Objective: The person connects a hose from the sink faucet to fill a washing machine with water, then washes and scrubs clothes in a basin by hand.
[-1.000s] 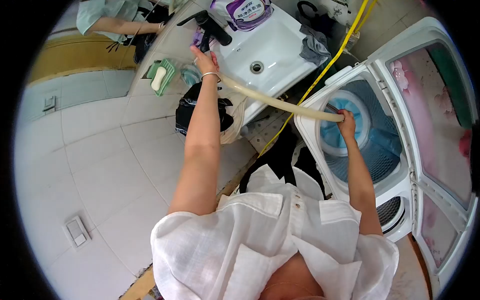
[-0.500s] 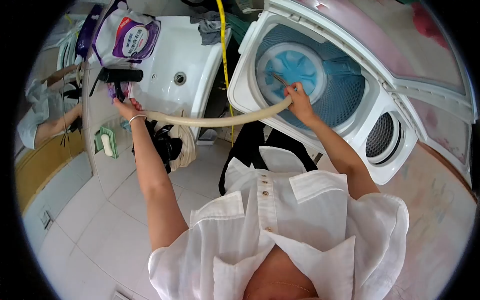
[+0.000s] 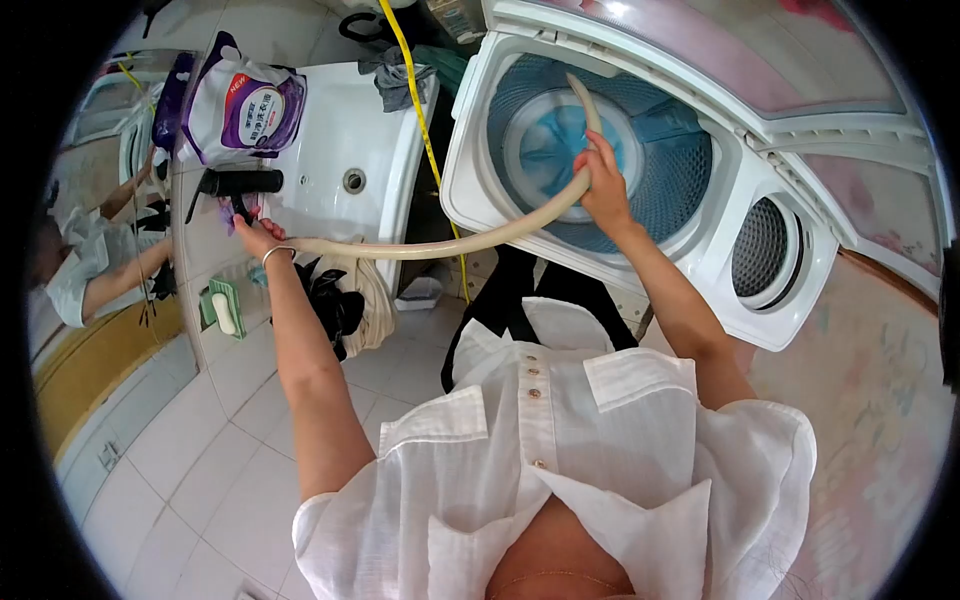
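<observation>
So the pale hose point(image 3: 440, 250) runs nearly level from the left of the frame to the middle, then bends up through the right hand point(image 3: 603, 190). That hand's clearly the nearer one to the free tip, which points toward upper center, over the blue washer tub point(image 3: 680, 180). Its fingers are wrapped round the hose. Left hand point(image 3: 260, 237), far left, is pinching the other end right by the black faucet point(image 3: 240, 182); can't tell if it's actually fitted on. The yellow cord point(image 3: 410, 90) passes behind the hose, and the washer's white rim point(image 3: 462, 190) sits under the bend. Detergent pouch point(image 3: 255, 120) is upper left beside the sink point(image 3: 330, 110), nothing really blocking the tip.
</observation>
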`<action>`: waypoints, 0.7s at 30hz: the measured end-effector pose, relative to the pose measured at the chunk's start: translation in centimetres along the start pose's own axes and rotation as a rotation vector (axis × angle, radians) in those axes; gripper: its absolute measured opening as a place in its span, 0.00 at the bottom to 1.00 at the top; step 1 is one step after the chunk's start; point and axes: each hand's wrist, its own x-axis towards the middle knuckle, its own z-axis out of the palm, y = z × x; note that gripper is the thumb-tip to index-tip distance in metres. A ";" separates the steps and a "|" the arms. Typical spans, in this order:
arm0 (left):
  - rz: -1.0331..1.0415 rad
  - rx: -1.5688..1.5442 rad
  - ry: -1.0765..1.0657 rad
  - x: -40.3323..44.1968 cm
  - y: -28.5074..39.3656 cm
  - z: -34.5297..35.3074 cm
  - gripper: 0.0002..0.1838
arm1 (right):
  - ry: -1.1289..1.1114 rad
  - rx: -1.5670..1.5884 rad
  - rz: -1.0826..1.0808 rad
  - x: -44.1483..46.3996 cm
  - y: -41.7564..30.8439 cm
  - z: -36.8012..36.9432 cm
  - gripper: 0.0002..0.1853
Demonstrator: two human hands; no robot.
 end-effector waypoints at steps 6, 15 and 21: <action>-0.038 -0.032 0.061 -0.9 0.5 0.7 0.26 | 0.004 -0.284 0.003 -1.0 -1.7 -3.0 0.14; -0.014 -0.030 0.027 -0.4 -0.3 0.8 0.24 | -0.082 -0.478 0.076 -5.6 -2.8 -8.4 0.18; 0.002 -0.074 0.056 -1.2 -0.5 2.2 0.23 | -0.129 -0.569 0.166 -8.4 -4.1 -9.9 0.18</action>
